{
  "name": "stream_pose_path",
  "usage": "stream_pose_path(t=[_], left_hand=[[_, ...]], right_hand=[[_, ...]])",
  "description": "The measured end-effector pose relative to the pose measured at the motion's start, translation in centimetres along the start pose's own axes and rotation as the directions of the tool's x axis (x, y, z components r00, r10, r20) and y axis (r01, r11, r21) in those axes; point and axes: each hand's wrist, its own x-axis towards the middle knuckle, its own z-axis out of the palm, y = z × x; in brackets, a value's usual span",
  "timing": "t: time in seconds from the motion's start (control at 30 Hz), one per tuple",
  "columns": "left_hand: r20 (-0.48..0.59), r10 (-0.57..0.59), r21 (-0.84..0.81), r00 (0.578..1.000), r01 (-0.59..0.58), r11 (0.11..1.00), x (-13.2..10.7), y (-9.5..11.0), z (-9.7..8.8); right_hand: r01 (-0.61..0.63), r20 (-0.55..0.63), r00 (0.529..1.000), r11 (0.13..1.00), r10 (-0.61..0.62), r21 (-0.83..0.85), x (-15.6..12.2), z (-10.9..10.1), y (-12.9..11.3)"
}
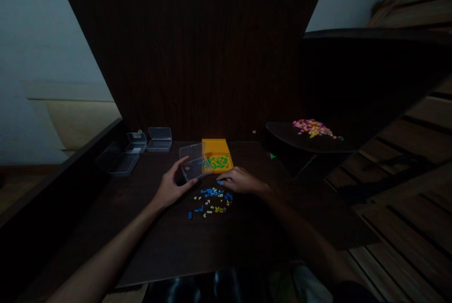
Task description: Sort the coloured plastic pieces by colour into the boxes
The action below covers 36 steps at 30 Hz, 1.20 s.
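Observation:
My left hand (172,186) grips the near left side of a clear plastic box (193,149), thumb in front and fingers behind. The box's lid is up, and a blue piece (201,163) shows in it. My right hand (240,180) pinches a small blue brick (219,182) just right of the box. Below both hands lies a loose pile of small bricks (212,192), blue, cream and yellow, on the dark table (158,246). Behind the box stands an open yellow case (214,145) with many small green pieces (221,161) in it.
Further clear boxes with raised lids, a larger one (124,163) and a smaller one (159,145), stand at the back left. Pink and yellow pieces (313,127) are heaped on a dark curved shelf (282,134) at right. A raised dark edge (70,178) borders the left.

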Motion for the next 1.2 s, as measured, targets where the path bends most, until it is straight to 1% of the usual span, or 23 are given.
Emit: stream_pose_path(t=[0.23, 0.43, 0.73, 1.03, 1.2], left_hand=[[0.001, -0.017, 0.036, 1.0, 0.017, 0.999, 0.0, 0.5, -0.2], [-0.004, 0.003, 0.021, 1.0, -0.003, 1.0, 0.0, 0.4, -0.3], [-0.002, -0.003, 0.05, 1.0, 0.003, 0.999, 0.1, 0.5, -0.3], [0.017, 0.008, 0.05, 1.0, -0.009, 0.999, 0.1, 0.2, -0.3], [0.026, 0.012, 0.058, 1.0, -0.013, 0.998, 0.1, 0.1, -0.3]], right_hand=[[-0.057, 0.022, 0.998, 0.997, 0.059, -0.053, -0.3, -0.4, -0.2], [-0.072, 0.017, 0.997, 0.994, 0.074, -0.085, -0.4, -0.3, 0.1], [-0.058, 0.009, 0.998, 0.993, 0.059, -0.107, -0.4, 0.0, 0.9], [-0.045, 0.005, 0.999, 0.994, 0.046, -0.096, -0.3, -0.1, 0.8], [-0.06, 0.002, 0.998, 0.992, 0.061, -0.106, -0.4, -0.3, 0.6]])
